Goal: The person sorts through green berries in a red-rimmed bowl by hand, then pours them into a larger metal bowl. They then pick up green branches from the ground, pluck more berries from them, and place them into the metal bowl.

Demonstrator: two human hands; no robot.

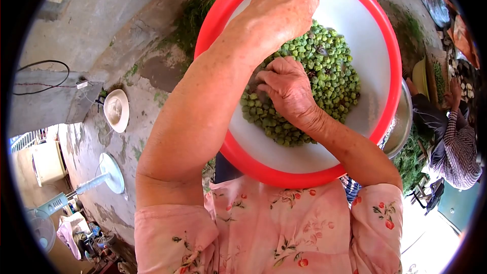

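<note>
one pink flowered shirt [284, 223] is filling the nearest part of the view, both bare forearms reaching out from its sleeves; directly beyond it a red-rimmed basin [395, 71], white inside, is holding a heap of small green pods [329, 66], which are covering the middle of its floor; the right hand [291, 89] is hanging low over the left part of the heap, fingers half curled and pointing left, thumb close to the forefinger; whether it is gripping a pod: cannot tell; the left hand [286, 7] is hanging over the far side of the basin, rolled into a loose fist with its back toward the camera; its fingertips are being hidden, so whether it is holding anything: cannot tell; on the right a metal bowl [403, 127] is showing partly behind the red rim; loose greens [408, 160] are lying just beside it; farther right another person [454, 137], wearing a checked sleeve, is extending a hand near a yellow bowl [420, 76]; on the left a pale hat [116, 110] is lying on the floor, well apart from the basin; a pale blue stand fan [111, 173] is standing near it; a black cable [68, 73] is looping against grey concrete.
</note>
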